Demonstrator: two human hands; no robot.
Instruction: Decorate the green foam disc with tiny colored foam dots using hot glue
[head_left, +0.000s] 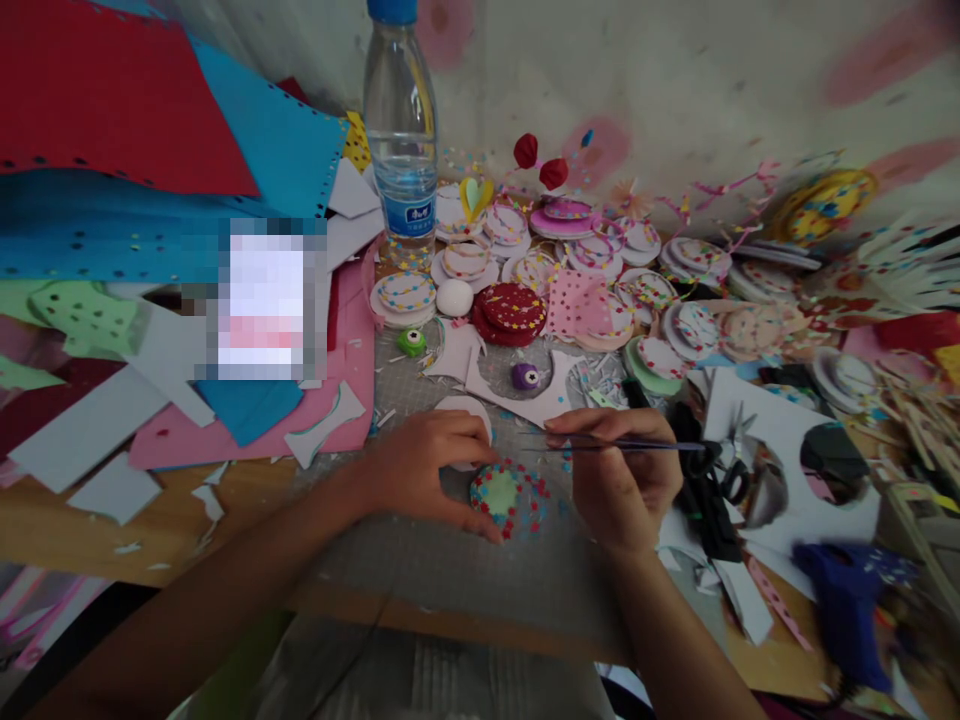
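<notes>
My left hand (pixel 442 475) curves round the left side of a small light green disc (pixel 497 489), thumb at its near edge and fingers at its far edge. Red and blue stars line the rim of this disc, and a loop of the same stars (pixel 536 500) lies against its right side. Pinched in my right hand (pixel 622 480) is a pair of thin dark tweezers (pixel 652 444), tips pointing left above the disc. Part of a white disc (pixel 465 407) shows behind my left fingers. A white cut-out foam scrap (pixel 517 392) lies beyond both hands.
A water bottle (pixel 405 150) stands behind, beside many star-trimmed discs (pixel 510 312). Purple (pixel 525 376) and green (pixel 412 342) eyed pieces lie before them. Foam sheets (pixel 112 110) crowd the left. Scissors (pixel 736 455) and a blue glue gun (pixel 847 600) lie right.
</notes>
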